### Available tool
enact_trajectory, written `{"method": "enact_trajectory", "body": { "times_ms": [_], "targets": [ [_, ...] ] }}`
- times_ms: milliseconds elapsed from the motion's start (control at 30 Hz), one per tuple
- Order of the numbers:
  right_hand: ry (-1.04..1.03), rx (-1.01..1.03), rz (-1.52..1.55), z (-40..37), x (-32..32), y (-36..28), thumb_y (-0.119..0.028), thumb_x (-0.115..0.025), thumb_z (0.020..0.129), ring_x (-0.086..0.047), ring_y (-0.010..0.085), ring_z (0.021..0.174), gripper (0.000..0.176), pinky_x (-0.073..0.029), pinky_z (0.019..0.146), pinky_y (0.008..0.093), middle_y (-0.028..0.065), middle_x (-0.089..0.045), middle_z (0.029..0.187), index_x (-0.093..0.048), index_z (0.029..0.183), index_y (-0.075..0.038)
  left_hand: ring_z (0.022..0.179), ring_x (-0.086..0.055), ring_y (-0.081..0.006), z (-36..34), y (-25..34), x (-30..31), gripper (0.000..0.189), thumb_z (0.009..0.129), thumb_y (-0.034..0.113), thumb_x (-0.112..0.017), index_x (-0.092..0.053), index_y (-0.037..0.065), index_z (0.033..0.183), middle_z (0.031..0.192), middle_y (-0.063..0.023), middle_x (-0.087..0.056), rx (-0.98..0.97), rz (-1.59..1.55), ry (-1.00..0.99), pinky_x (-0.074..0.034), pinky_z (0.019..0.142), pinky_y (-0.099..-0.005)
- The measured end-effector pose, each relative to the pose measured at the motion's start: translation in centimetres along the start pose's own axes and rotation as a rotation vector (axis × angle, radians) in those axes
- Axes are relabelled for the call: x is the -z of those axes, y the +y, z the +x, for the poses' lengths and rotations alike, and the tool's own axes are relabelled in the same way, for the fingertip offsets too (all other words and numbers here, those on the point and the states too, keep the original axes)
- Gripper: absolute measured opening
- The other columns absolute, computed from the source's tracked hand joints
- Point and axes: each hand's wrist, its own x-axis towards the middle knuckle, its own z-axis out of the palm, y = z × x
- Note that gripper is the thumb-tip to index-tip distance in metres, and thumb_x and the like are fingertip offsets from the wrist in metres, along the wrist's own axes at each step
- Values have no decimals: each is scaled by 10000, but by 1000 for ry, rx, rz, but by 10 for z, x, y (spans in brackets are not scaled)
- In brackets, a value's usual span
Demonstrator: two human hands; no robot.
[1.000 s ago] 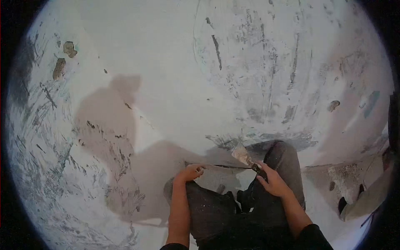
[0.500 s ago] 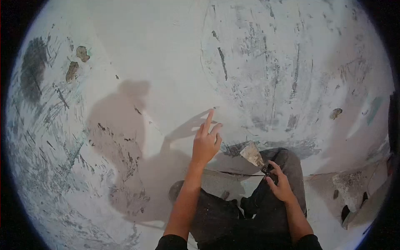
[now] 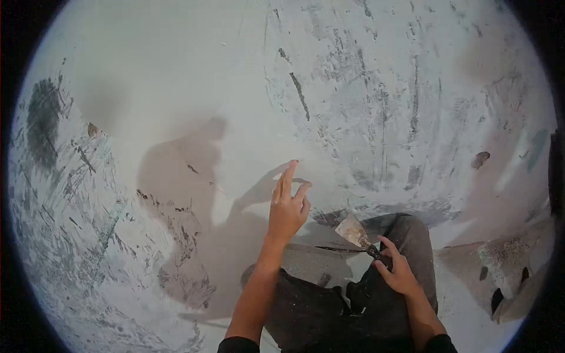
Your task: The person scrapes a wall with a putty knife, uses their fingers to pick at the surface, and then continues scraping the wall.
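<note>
Against the pale, patchy wall, my left hand is raised with its index finger stretched up to a small dark spot and the other fingers apart; nothing is in it. My right hand is lower and to the right, above my knee, with its fingers round the dark handle of a putty knife. The knife's broad, stained blade points up and left, close to the foot of the wall.
Dark scrapes and streaks mark the wall on the left and upper right, with a small hole at the right. My bent legs are below. Dark objects lie on the floor at the lower right. Shadows fall across the wall.
The view has shifted slightly, so the wall marks sit in different places. My left hand still points at the wall, a little lower in view. My right hand keeps its hold on the knife.
</note>
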Motion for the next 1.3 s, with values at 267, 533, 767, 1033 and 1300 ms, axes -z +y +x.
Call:
{"method": "enact_trajectory", "body": {
  "times_ms": [267,533,767,1033,1300],
  "targets": [
    [-30,-11,-22,1,1,-4,-98,-610,879,-629,350,994,609,-454,881,419,240,-640,997,-315,1412,-82,1217,-436,-413,3,3,9,284,743,25,-617,-648,55,1023,1448,-201,-273,-30,8,-96,-424,983,-508],
    [-61,-31,24,-1,0,-2,-95,-600,883,-626,342,1014,607,-450,889,419,237,-643,998,-310,1416,-90,1224,-386,-486,5,4,1,307,738,23,-621,-636,40,1044,1398,-262,-247,-57,-30,-93,-422,982,-542],
    [-54,-67,-18,-2,0,9,-67,-545,897,-646,275,870,539,-485,783,390,202,-653,932,-342,1396,-58,1262,-329,-487,11,18,-7,518,761,66,-628,-510,82,1266,1408,-258,-207,80,-33,-22,-408,1000,-531],
    [-91,-89,39,8,-18,18,-106,-540,928,-548,131,671,523,-445,597,278,80,-622,865,-345,1409,-44,1239,-395,-426,-105,17,-65,471,889,203,-598,-464,94,1327,1417,-216,-281,402,-305,181,-414,975,-502],
    [-106,-174,-28,5,-31,5,-57,-543,927,-507,87,669,535,-423,570,218,64,-584,955,-339,1421,-70,997,-607,-341,-113,17,-84,499,957,407,-457,-461,51,1308,1191,-166,-562,413,-633,-412,-498,836,-452]
  ]
}}
